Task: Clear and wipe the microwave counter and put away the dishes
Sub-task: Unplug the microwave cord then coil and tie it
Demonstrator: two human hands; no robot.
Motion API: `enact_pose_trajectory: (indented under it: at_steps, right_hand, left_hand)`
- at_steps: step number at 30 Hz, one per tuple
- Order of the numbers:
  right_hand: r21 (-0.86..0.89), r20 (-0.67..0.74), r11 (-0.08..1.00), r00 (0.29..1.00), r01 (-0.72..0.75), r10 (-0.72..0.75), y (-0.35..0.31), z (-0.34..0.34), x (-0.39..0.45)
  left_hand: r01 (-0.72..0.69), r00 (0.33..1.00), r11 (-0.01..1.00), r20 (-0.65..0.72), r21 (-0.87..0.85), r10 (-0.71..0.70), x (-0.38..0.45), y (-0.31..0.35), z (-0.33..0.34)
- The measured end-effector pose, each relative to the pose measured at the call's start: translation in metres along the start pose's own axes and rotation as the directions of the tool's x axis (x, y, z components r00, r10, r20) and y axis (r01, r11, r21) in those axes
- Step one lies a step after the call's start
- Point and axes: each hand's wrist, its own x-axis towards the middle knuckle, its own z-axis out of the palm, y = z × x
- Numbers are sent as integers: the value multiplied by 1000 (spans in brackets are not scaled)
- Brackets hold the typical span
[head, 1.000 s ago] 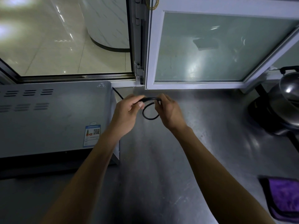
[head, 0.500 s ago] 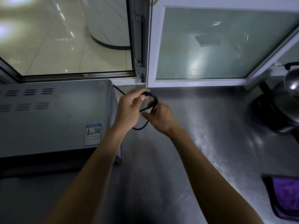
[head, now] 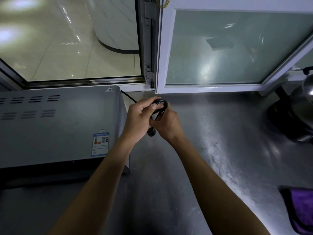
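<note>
A grey microwave stands at the left on the steel counter. Its black power cord runs from behind the microwave's back right corner into my hands, where it is folded into a small coil. My left hand pinches the top of the coil between thumb and fingers. My right hand is closed around the lower part of the coil, right beside the left hand. The plug end hangs dark and blurred just below my hands.
A purple cloth lies at the counter's right edge. A steel kettle on a black base stands at the far right. Behind the counter, a white-framed window swings inward over it.
The cord loop has been folded smaller and tighter. My right hand moved in under the left and closed on the coil; the plug end now hangs below.
</note>
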Motion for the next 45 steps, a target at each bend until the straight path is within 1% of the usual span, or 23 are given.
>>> enact_pose_trajectory:
  at_steps: [3, 6, 8, 12, 16, 20, 24, 26, 27, 28, 29, 31, 33, 35, 38, 41, 44, 45]
  right_hand:
    - [20, -34, 998, 998, 59, -58, 2, -5, 3]
    - [-4, -50, 996, 995, 89, -89, -1, -4, 5]
    - [18, -75, 996, 993, 89, -88, -3, -1, 7]
    - [42, -90, 996, 993, 83, -79, -5, 4, 11]
    - [66, -120, 994, 989, 90, -82, -8, 7, 12]
    - [55, -137, 995, 988, 82, -74, -11, 5, 14]
    - [125, -113, 990, 992, 65, -51, -10, 2, 16]
    - [170, -127, 984, 992, 50, -29, -8, 0, 16]
    - [180, -147, 982, 989, 51, -25, -8, 0, 17]
    - [186, -168, 981, 985, 53, -21, -8, -2, 18]
    - [197, -185, 979, 983, 50, -13, -9, -3, 18]
    - [249, -199, 968, 980, 33, 18, -10, -5, 20]
    - [296, -203, 955, 978, 19, 44, -12, -7, 21]
    - [327, -207, 945, 977, 14, 57, -13, -10, 22]
    - [342, -217, 940, 973, 4, 75, -13, -13, 24]
    - [366, -236, 931, 966, -12, 105, -15, -15, 26]
    - [397, -234, 917, 961, -44, 147, -16, -17, 29]
    - [400, -228, 915, 961, -55, 157, -16, -17, 30]
  left_hand:
    - [19, 999, 999, 28, -34, -18, 4, 1, -3]
    - [-5, 1000, 999, 17, -38, 5, 9, 1, -5]
    - [-30, 1000, 999, 1, -29, 30, 12, 1, -6]
    - [2, 1000, 994, -11, -109, -4, 17, -3, -6]
    - [-8, 1000, 998, -26, -69, 6, 18, -7, -5]
    - [-2, 1000, 995, -17, -104, 1, 18, -7, -2]
    - [8, 999, 999, 42, -36, -6, 18, -9, -4]
    - [56, 998, 998, -2, -35, -56, 14, -12, -8]
    - [84, 996, 996, -33, -16, -85, 12, -15, -11]
    - [109, 992, 993, -60, 41, -106, 9, -18, -13]
    - [135, 989, 980, -77, 148, -125, 7, -22, -14]
    - [150, 989, 908, -52, 391, -141, 3, -29, -10]
    - [96, 993, 846, 6, 525, -116, 2, -35, -3]
    - [4, 996, 786, 64, 619, -56, 3, -38, 1]
    - [-94, 992, 700, 128, 708, 3, 8, -43, 3]
    - [-124, 992, 666, 117, 735, 56, 17, -45, 8]
    - [-194, 980, 573, 125, 796, 158, 26, -46, 11]
    - [-205, 976, 555, 125, 806, 179, 28, -47, 11]
